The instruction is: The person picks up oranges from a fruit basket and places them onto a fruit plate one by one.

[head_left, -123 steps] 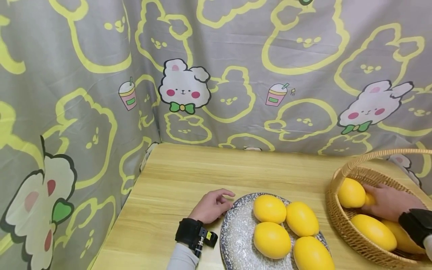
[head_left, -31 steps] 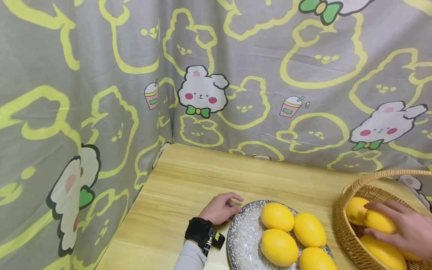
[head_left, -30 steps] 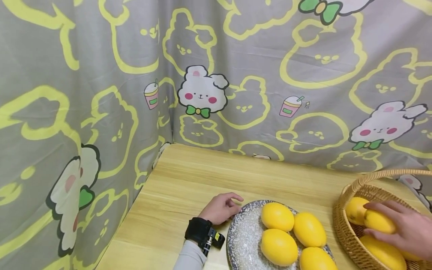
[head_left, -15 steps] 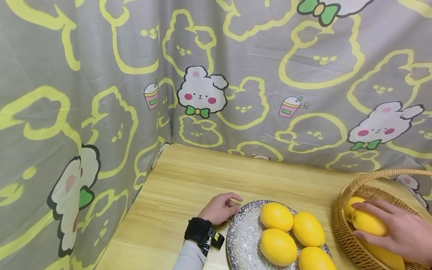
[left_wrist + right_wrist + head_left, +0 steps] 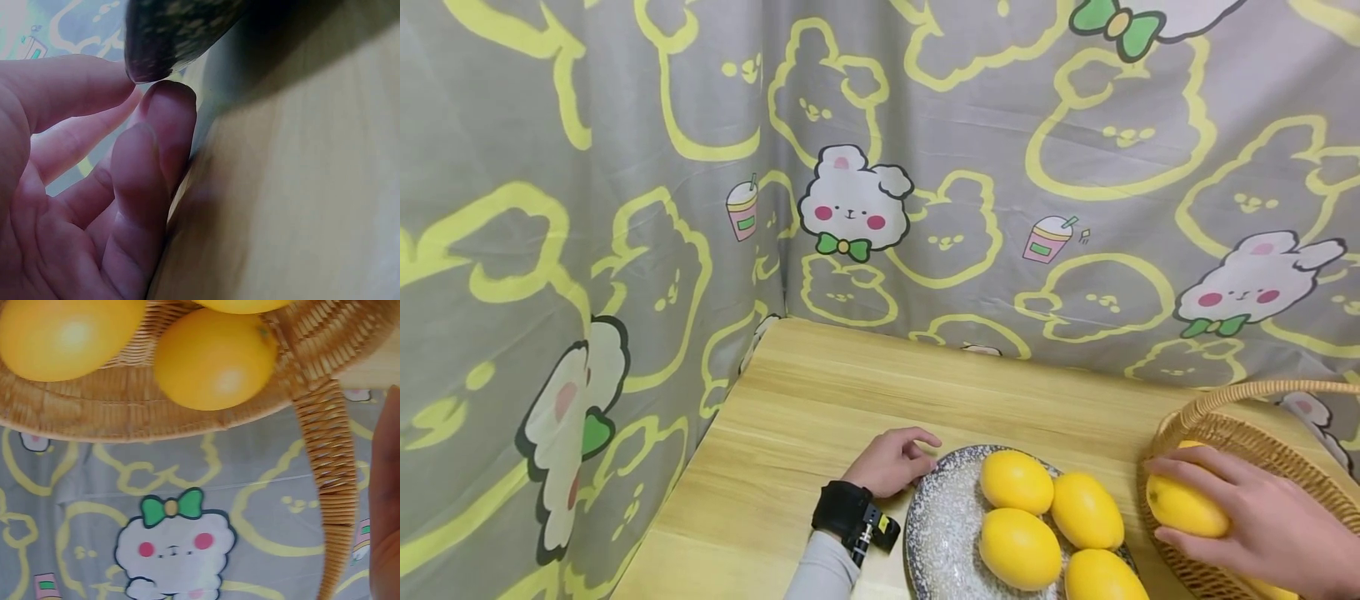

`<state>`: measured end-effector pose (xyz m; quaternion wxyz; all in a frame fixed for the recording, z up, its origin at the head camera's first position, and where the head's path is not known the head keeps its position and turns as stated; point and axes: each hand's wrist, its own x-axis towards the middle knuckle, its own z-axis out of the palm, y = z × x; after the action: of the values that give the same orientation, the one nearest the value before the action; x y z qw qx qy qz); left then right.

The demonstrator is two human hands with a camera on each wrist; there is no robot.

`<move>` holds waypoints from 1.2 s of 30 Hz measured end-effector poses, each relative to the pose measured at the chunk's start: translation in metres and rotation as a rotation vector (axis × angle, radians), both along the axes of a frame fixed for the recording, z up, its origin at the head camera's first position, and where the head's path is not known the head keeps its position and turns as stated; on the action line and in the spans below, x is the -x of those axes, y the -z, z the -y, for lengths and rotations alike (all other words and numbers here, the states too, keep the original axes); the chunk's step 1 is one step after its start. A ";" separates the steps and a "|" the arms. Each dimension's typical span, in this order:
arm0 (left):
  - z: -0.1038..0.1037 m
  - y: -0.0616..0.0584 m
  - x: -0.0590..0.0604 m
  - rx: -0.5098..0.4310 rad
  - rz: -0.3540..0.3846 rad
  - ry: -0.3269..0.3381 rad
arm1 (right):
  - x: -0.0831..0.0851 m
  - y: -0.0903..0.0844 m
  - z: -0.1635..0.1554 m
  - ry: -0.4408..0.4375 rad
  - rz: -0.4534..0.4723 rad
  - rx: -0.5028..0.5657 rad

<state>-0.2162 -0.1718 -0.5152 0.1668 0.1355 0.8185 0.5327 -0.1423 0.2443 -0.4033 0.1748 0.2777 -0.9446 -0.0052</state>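
My right hand (image 5: pixel 1270 521) is gripping a yellow fruit (image 5: pixel 1186 507) over the basket's (image 5: pixel 1258 437) rim; my left hand (image 5: pixel 886 465) is resting on the bench (image 5: pixel 820 379), fingers (image 5: pixel 917 435) loosely bent beside the speckled plate (image 5: pixel 936 533).

4 visible lemons (image 5: pixel 1017 483) lie on the plate (image 5: pixel 936 521), left of the basket (image 5: pixel 1300 446), with the curtain (image 5: pixel 962 108) behind.

On my monitor, a pale wood-grain table (image 5: pixel 850 383) spreads across the lower middle of the head view. I see a speckled grey plate (image 5: pixel 936 525) lying on it at bottom centre and a wicker basket (image 5: pixel 1240 435) standing lower right.
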 end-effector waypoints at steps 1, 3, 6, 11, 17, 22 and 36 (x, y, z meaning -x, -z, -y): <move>0.000 0.000 0.000 -0.001 -0.001 0.001 | -0.001 -0.001 0.003 -0.010 0.004 -0.003; 0.000 0.000 0.000 -0.001 -0.003 0.003 | -0.002 -0.001 0.007 -0.017 0.021 -0.009; 0.001 -0.001 0.000 -0.004 -0.001 0.006 | -0.003 0.000 0.013 -0.040 0.033 -0.002; 0.001 0.000 0.000 -0.016 0.012 0.010 | -0.004 0.004 0.019 -0.054 0.061 0.010; 0.001 0.000 0.000 -0.015 0.008 0.008 | -0.008 0.009 0.024 0.000 0.121 -0.004; 0.001 0.000 0.000 -0.021 0.008 0.009 | -0.015 0.014 0.036 -0.024 0.142 0.006; 0.002 -0.003 -0.001 -0.025 0.013 0.004 | -0.019 0.025 0.071 -0.184 0.101 0.057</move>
<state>-0.2154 -0.1733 -0.5127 0.1716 0.1359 0.8104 0.5434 -0.1231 0.1731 -0.4278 0.1344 0.3582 -0.9225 0.0518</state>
